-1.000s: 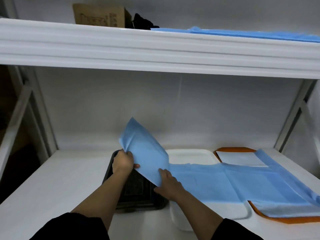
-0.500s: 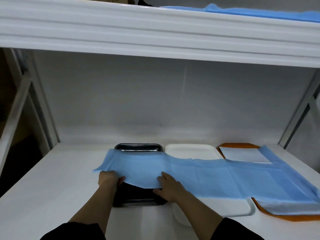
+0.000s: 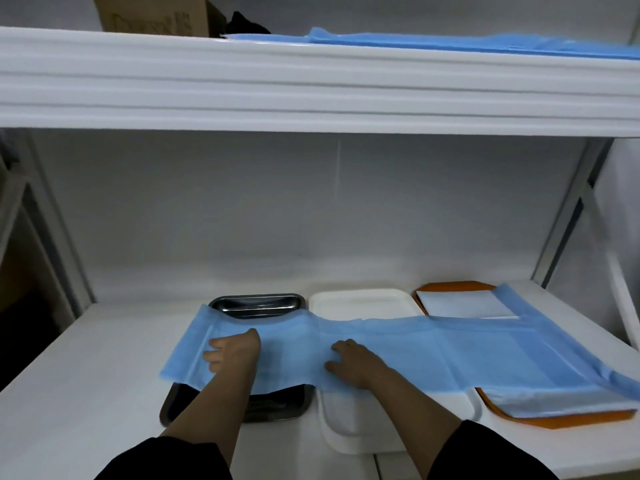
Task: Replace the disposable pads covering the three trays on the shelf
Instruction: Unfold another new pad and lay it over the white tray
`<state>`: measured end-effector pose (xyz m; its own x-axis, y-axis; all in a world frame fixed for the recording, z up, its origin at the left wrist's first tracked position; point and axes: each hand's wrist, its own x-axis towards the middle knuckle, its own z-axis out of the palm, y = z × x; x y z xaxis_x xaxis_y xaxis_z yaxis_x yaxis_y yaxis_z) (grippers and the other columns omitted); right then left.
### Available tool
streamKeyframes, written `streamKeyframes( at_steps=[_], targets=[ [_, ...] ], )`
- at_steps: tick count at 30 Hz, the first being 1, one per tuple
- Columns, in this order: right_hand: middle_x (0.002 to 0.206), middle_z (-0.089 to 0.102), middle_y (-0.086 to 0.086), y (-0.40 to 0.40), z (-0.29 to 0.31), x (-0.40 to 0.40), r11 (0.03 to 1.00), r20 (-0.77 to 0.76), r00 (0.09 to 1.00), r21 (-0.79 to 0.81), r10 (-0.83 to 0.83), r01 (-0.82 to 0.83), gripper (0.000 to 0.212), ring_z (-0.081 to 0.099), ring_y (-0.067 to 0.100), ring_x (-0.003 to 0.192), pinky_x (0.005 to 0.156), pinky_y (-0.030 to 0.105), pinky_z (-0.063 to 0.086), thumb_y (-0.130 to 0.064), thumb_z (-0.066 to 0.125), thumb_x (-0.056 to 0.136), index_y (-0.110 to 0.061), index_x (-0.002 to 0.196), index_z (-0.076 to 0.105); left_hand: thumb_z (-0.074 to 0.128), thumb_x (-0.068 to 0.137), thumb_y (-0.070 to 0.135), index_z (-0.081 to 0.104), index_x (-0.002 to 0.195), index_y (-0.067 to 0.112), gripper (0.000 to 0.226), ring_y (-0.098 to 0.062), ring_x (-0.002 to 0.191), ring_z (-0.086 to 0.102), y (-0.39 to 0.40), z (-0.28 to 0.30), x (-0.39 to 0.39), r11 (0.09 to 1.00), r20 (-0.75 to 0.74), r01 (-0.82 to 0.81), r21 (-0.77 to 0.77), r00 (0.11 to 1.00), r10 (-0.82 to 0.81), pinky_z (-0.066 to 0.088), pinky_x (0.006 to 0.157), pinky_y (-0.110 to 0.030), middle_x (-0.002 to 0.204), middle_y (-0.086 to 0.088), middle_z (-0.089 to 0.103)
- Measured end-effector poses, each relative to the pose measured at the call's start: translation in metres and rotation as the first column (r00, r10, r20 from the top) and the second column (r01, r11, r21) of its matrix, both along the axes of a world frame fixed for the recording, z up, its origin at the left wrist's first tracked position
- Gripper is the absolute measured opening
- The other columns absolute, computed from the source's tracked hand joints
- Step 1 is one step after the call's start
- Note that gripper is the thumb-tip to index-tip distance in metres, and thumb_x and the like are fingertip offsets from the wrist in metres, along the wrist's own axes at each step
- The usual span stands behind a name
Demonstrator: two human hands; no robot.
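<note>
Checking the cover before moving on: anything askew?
Yes. The blue pad lies as a skewed strip across all three trays, leaving the metal tray and white tray bare at back and front, and overhanging the metal tray's left.

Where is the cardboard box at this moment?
In the head view, the cardboard box stands on the upper shelf, at top left, beside a dark object and left of blue pads.
</note>
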<state>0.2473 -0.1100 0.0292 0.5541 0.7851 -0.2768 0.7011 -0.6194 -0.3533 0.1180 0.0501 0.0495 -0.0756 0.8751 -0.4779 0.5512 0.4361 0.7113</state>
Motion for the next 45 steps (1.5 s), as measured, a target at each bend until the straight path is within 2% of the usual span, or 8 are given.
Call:
streamKeyframes(
  at_steps=[3,5,9,14,20,28,34,45],
  targets=[
    [0.145,0.039,0.007,-0.016,0.004,0.024,0.996,0.091,0.992,-0.003,-0.083,0.084,0.055,0.037,0.026,0.133,0.105,0.038,0.032,-0.041,0.043,0.097,-0.016,0.145,0.03,0.057,0.088,0.032,0.011,0.149,0.009,0.08,-0.029,0.139,0.016,-0.018,-0.001,0.034,0.977,0.005,0.168,0.131,0.985,-0.17,0.017,0.116,-0.04,0.153,-0.012,0.009],
    [0.141,0.043,0.008,-0.027,0.005,0.043,0.991,0.151,0.98,-0.002,-0.129,0.131,0.051,0.04,0.027,0.13,0.103,0.038,0.033,-0.036,0.043,0.097,-0.016,0.142,0.032,0.055,0.089,0.036,0.016,0.149,0.011,0.076,-0.027,0.142,0.015,-0.028,-0.004,0.055,0.926,-0.12,0.31,0.217,0.95,-0.289,0.013,0.117,-0.041,0.155,-0.012,0.011],
    [0.139,0.043,0.008,-0.041,-0.002,0.086,0.98,0.191,0.963,-0.013,-0.19,0.196,0.047,0.041,0.026,0.128,0.102,0.038,0.032,-0.034,0.042,0.097,-0.015,0.139,0.036,0.049,0.092,0.045,0.011,0.151,0.015,0.076,-0.026,0.146,0.003,-0.039,-0.012,0.098,0.739,-0.31,0.628,0.243,0.772,-0.555,0.006,0.118,-0.046,0.158,-0.01,0.003],
    [0.139,0.039,0.009,-0.049,-0.013,0.135,0.975,0.251,0.954,-0.106,-0.163,0.194,0.046,0.04,0.026,0.128,0.102,0.039,0.032,-0.029,0.042,0.096,-0.013,0.138,0.035,0.048,0.091,0.046,0.003,0.152,0.018,0.08,-0.029,0.147,0.002,-0.046,-0.022,0.143,0.508,-0.444,0.842,0.183,0.532,-0.721,0.01,0.118,-0.046,0.159,-0.01,-0.003],
    [0.145,0.037,0.006,-0.052,-0.03,0.174,0.977,0.385,0.921,-0.164,-0.062,0.134,0.048,0.034,0.023,0.135,0.105,0.04,0.031,-0.026,0.039,0.096,-0.014,0.142,0.031,0.048,0.092,0.046,-0.003,0.152,0.02,0.083,-0.029,0.147,-0.001,-0.049,-0.036,0.169,0.307,-0.533,0.951,0.012,0.266,-0.803,0.011,0.117,-0.047,0.159,-0.01,-0.007],
    [0.154,0.025,0.002,-0.042,-0.035,0.21,0.977,0.388,0.92,-0.168,-0.054,0.128,0.068,0.019,0.022,0.143,0.111,0.042,0.023,-0.046,0.045,0.093,-0.021,0.15,0.016,0.047,0.096,0.044,-0.006,0.152,0.019,0.081,-0.032,0.147,-0.001,-0.045,-0.029,0.177,0.051,-0.592,0.987,-0.153,-0.051,-0.804,0.011,0.119,-0.046,0.159,-0.011,-0.011],
    [0.145,0.039,0.007,-0.045,-0.039,0.218,0.963,0.536,0.843,-0.248,0.046,0.105,0.056,0.03,0.024,0.138,0.113,0.041,0.019,-0.027,0.041,0.094,-0.016,0.146,0.023,0.047,0.095,0.038,0.003,0.153,0.021,0.075,-0.029,0.146,0.007,-0.046,-0.031,0.17,-0.012,-0.674,0.984,-0.179,-0.131,-0.727,0.012,0.116,-0.047,0.16,-0.01,0.0],
    [0.134,0.047,0.011,-0.061,-0.02,0.216,0.991,0.661,0.749,-0.127,0.05,0.046,0.033,0.047,0.027,0.117,0.093,0.035,0.036,-0.011,0.045,0.091,-0.011,0.124,0.049,0.048,0.094,0.039,-0.005,0.153,0.017,0.083,-0.03,0.146,0.005,-0.051,-0.029,0.17,0.0,-0.739,0.992,-0.125,-0.093,-0.668,0.011,0.117,-0.047,0.159,-0.011,-0.005]
  ],
)
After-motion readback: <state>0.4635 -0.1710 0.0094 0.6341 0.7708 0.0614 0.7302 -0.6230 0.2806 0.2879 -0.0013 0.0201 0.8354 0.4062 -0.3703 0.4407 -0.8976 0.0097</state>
